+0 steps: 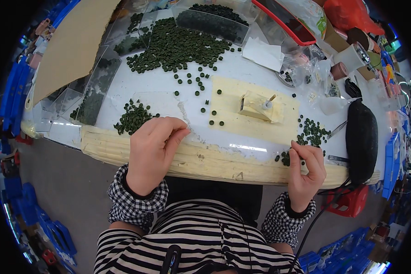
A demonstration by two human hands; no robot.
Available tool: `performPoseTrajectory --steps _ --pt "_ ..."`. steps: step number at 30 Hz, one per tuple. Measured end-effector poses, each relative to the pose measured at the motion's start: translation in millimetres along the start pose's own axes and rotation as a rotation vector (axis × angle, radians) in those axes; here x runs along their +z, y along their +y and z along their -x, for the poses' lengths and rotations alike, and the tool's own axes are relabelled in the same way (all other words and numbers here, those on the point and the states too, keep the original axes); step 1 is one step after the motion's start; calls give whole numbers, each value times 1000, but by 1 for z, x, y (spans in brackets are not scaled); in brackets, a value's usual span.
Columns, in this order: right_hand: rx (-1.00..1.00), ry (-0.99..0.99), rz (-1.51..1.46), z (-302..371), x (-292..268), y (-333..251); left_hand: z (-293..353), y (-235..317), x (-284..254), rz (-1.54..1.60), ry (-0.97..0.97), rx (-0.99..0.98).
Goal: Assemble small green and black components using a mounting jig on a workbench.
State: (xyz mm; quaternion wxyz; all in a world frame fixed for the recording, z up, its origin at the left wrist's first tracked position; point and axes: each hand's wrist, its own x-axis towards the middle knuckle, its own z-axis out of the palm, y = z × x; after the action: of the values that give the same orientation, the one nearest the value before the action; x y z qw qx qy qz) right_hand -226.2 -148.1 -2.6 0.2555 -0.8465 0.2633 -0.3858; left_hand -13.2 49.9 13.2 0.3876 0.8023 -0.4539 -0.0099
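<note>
Both left hand (151,150) and right hand (307,176) pinch narrowly, contents unclear; small dark-green discs (134,119) appear light, stiff; grip by rims.

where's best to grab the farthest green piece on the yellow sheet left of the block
Pinch the green piece by its outer rim, thumb opposite forefinger, probably coming from above: it looks squat and round and lies apart from its neighbours on the yellow sheet, so its sides are free. The block stands off to its right.
</note>
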Motion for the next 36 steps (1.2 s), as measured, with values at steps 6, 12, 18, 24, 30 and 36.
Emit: performPoseTrajectory --steps 6,12,18,24,30,36 --pt "-60 -46 75 -12 -2 -12 7 22 25 1231 -98 -316" --pt "-226 -44 125 -64 20 -18 -19 28 74 1871 -282 -714" --pt "-258 -110 97 -85 39 -15 -20 28 74 1869 -272 -731" --pt "-234 57 -56 -80 32 -23 -20 31 73 1847 -259 -715" --pt "-78 36 -425 -59 25 -38 -19 32 77 1806 -260 -623" --pt "51 -151 -684 -56 41 -35 -18 29 79 1775 -277 -591"
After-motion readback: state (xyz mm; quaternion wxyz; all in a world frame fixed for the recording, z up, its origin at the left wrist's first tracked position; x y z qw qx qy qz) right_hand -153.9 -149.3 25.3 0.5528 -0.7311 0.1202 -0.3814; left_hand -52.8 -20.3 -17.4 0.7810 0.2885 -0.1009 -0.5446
